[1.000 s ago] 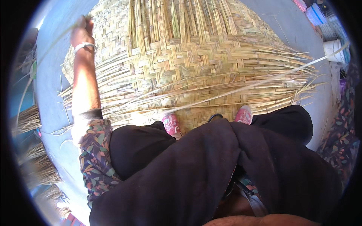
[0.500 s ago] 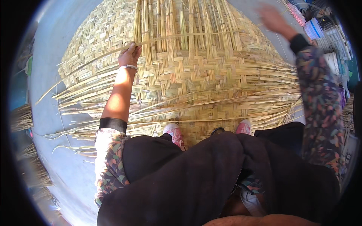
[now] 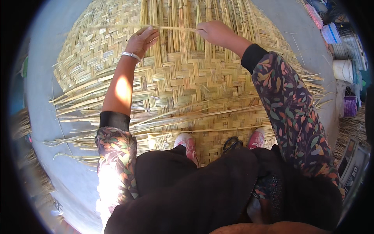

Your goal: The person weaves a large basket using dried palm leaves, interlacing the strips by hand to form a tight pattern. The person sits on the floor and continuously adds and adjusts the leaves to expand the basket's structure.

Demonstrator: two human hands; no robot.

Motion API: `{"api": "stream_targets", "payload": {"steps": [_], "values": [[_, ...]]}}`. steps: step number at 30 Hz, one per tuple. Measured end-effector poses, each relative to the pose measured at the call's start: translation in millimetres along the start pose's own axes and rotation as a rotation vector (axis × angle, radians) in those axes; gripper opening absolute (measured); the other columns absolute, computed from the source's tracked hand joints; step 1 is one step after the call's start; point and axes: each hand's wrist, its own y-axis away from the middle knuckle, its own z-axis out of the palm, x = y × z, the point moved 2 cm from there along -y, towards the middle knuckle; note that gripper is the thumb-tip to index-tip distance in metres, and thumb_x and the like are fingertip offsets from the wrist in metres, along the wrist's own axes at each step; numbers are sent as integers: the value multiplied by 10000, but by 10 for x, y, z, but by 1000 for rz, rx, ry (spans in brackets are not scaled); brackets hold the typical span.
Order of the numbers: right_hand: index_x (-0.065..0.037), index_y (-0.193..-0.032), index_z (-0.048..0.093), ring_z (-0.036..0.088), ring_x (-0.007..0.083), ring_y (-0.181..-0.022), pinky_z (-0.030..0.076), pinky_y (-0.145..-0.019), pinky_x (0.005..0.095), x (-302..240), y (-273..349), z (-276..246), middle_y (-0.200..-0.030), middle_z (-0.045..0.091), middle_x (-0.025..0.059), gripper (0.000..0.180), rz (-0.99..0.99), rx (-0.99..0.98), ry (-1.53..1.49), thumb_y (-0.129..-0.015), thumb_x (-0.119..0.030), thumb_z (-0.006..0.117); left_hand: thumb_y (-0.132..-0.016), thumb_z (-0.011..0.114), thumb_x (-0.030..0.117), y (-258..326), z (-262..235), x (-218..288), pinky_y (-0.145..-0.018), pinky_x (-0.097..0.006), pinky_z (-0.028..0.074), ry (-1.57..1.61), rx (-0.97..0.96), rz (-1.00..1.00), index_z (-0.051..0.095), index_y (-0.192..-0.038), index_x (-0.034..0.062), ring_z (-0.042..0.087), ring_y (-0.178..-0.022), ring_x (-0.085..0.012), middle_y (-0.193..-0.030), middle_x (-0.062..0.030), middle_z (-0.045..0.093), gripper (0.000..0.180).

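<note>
A long, thin reed strip (image 3: 175,28) is stretched between my hands above a woven reed mat (image 3: 187,78). My right hand (image 3: 218,33) is closed in a fist round the strip, at the mat's upper middle. My left hand (image 3: 143,41), wearing a pale bangle, has the strip at its bent fingertips and seems to pinch it. Past the left hand the strip runs on leftward, smeared by motion. Several loose upright reeds (image 3: 183,37) lie below the strip, their lower ends worked into the weave.
Scissors (image 3: 233,144) with dark handles lie on the mat between my pink shoes (image 3: 187,146). Unwoven reed ends (image 3: 78,99) stick out past the mat's left side over the grey floor (image 3: 41,78). At the right stand a white bucket (image 3: 343,71) and a purple container (image 3: 350,106).
My right hand has swung in from the far right to the middle and now grips the strip. My left hand has moved slightly up and right, and the strip sits higher.
</note>
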Motion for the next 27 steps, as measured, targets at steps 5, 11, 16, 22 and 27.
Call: {"api": "stream_targets", "payload": {"steps": [5, 11, 16, 22, 27], "values": [[-56, -905, 599, 600, 354, -647, 473, -607, 467, 294, 1, 265, -729, 614, 167, 240, 215, 396, -167, -913, -252, 461, -827, 644, 190, -988, -454, -382, -712, -320, 514, -824, -337, 230, 619, -1026, -6, 624, -838, -192, -942, -73, 599, 280], [17, -969, 529, 677, 221, -622, 540, -556, 337, 393, 1, 598, -748, 640, 161, 205, 516, 468, -821, -924, -169, 456, -742, 642, 247, -1195, 220, -254, -688, -344, 520, -1668, -28, 63, 669, -785, -32, 657, -764, -279, -828, -181, 650, 284], [62, -1047, 485, 669, 214, -639, 542, -520, 292, 370, -239, 730, -808, 633, 167, 223, 613, 301, -875, -919, -120, 473, -707, 687, 323, -1312, 155, -185, -625, -351, 516, -1515, 86, -14, 687, -723, -13, 649, -637, -238, -716, -191, 655, 336], [70, -870, 579, 677, 210, -592, 530, -519, 304, 264, -474, 620, -727, 683, 158, 170, 575, 128, -716, -840, -94, 541, -764, 723, 312, -1086, 130, -156, -434, -230, 424, -872, 159, 16, 583, -1016, -2, 538, -543, -101, -791, -44, 623, 426], [49, -1385, 264, 677, 257, -674, 548, -520, 349, 183, -624, 529, -892, 656, 242, 524, 487, -179, -397, -903, -82, 423, -779, 710, 384, -709, 407, 60, -439, -237, 482, -1018, 57, -115, 503, -982, 44, 517, -530, -98, -852, -66, 615, 447]]}}
